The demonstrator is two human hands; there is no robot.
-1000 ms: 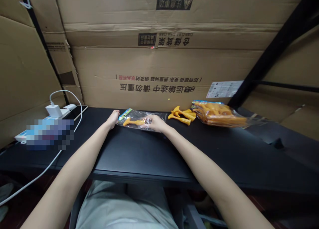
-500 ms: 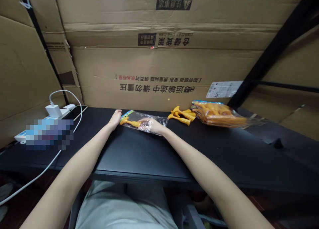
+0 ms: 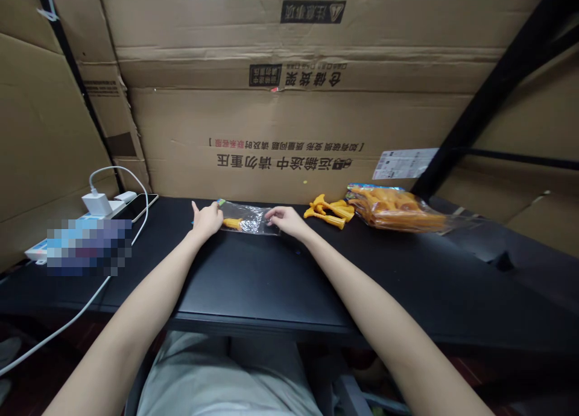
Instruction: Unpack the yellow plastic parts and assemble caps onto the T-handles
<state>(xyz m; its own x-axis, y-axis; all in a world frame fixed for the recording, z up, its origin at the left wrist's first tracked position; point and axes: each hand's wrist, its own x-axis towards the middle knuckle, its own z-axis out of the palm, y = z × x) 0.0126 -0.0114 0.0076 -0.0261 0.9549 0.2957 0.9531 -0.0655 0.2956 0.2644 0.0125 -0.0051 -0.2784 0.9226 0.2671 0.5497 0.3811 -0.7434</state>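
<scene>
From the head view, our left grip [image 3: 207,220] sits on the left end of a small clear bag [image 3: 248,218], thumb raised. We cannot tell whether its fingers pinch the bag or only press on it. Our right grip [image 3: 286,219] lies open, fingers stretched flat on the bag's right end. The bag lies flat on the black surface [image 3: 253,277] close to its far edge, just in front of the cardboard wall [image 3: 289,126]. One orange piece [image 3: 233,223] shows through the plastic near the left grip.

As we judge it, this bag is already loaded with its piece, and whether its mouth is closed cannot be made out. To the right along the far edge, a few loose orange pieces [image 3: 329,209] lie unbagged. Just beyond them is a pile of filled bags [image 3: 398,208], so a good share looks packed and a small remainder is left. Near the far left corner are a phone [image 3: 138,205] and a white charger [image 3: 96,203].
</scene>
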